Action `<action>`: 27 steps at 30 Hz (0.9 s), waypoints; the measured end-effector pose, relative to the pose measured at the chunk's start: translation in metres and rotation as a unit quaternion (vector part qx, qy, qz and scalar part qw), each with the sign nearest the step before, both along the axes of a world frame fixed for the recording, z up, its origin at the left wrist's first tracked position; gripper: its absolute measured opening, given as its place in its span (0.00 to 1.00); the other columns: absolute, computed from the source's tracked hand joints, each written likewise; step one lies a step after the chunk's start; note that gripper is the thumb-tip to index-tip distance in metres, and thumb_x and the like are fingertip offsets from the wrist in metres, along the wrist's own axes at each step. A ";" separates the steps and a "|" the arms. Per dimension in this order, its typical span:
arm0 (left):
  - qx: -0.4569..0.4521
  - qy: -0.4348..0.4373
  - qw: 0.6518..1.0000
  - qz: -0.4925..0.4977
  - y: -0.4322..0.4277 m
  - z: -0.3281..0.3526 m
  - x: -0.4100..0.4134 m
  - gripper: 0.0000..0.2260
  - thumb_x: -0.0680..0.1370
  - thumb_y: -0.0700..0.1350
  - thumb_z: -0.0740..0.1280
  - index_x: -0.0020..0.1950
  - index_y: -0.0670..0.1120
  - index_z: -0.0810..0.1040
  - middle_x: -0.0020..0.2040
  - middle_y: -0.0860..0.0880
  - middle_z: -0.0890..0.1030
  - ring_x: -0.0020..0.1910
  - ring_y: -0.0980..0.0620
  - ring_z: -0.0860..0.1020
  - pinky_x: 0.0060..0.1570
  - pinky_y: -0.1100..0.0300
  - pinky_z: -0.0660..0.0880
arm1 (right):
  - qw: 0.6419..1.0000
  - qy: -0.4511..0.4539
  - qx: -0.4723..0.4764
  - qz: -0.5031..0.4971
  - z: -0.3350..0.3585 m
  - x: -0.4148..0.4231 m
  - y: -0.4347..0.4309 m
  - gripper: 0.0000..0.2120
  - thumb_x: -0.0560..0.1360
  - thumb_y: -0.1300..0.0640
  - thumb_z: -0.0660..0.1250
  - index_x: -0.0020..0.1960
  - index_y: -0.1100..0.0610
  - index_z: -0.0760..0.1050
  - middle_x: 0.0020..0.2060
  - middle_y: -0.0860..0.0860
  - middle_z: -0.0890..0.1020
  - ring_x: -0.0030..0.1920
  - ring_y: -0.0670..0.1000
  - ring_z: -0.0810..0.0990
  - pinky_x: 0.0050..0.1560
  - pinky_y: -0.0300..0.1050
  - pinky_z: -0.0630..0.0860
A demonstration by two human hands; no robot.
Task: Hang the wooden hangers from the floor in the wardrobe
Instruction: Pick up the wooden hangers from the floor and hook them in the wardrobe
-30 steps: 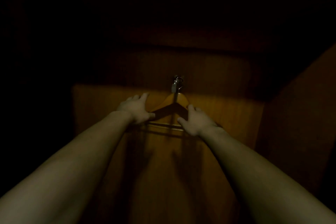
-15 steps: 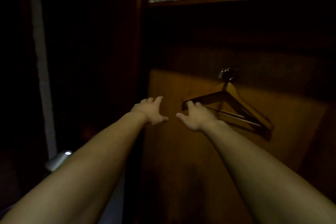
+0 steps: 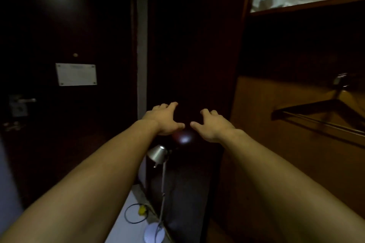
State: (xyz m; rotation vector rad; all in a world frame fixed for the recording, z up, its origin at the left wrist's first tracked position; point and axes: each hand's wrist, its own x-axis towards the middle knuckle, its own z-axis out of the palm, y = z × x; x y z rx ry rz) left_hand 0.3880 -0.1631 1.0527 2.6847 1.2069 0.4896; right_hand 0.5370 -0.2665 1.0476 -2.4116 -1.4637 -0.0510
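Two empty hands, left hand (image 3: pixel 164 119) and right hand (image 3: pixel 213 126), fingers (image 3: pixel 171 105) spread apart; wooden hanger (image 3: pixel 306 107) hangs well to their right.

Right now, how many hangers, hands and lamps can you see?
Wooden hanger: 1
Hands: 2 (left hand, right hand)
Lamp: 1
Total: 4
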 end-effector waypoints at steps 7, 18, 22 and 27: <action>-0.009 0.034 0.997 0.062 0.049 -0.023 -0.116 0.40 0.73 0.63 0.68 0.79 0.54 0.53 0.77 0.45 0.63 0.74 0.43 0.64 0.68 0.43 0.68 | 0.998 0.012 0.007 0.058 -0.020 -0.113 0.064 0.35 0.78 0.36 0.60 0.79 0.51 0.56 0.76 0.57 0.64 0.71 0.60 0.70 0.66 0.59 0.73; -0.052 0.057 0.985 0.156 0.099 -0.068 -0.202 0.41 0.72 0.64 0.67 0.79 0.54 0.53 0.77 0.45 0.62 0.74 0.42 0.63 0.69 0.43 0.67 | 0.982 0.030 -0.067 0.173 -0.066 -0.183 0.150 0.36 0.78 0.35 0.58 0.79 0.53 0.56 0.75 0.60 0.63 0.72 0.64 0.68 0.68 0.62 0.70; -0.075 0.058 0.975 0.201 0.119 -0.089 -0.217 0.41 0.72 0.64 0.68 0.79 0.54 0.53 0.77 0.44 0.62 0.74 0.41 0.64 0.69 0.42 0.67 | 0.971 0.031 -0.087 0.222 -0.098 -0.192 0.180 0.37 0.78 0.34 0.58 0.79 0.52 0.56 0.76 0.60 0.62 0.72 0.64 0.69 0.69 0.60 0.70; -0.118 0.054 0.962 0.242 0.137 -0.124 -0.220 0.41 0.73 0.63 0.68 0.79 0.54 0.53 0.77 0.43 0.61 0.73 0.39 0.65 0.68 0.41 0.68 | 0.953 0.035 -0.137 0.268 -0.144 -0.194 0.211 0.36 0.78 0.34 0.57 0.79 0.53 0.57 0.74 0.60 0.64 0.70 0.65 0.69 0.68 0.61 0.70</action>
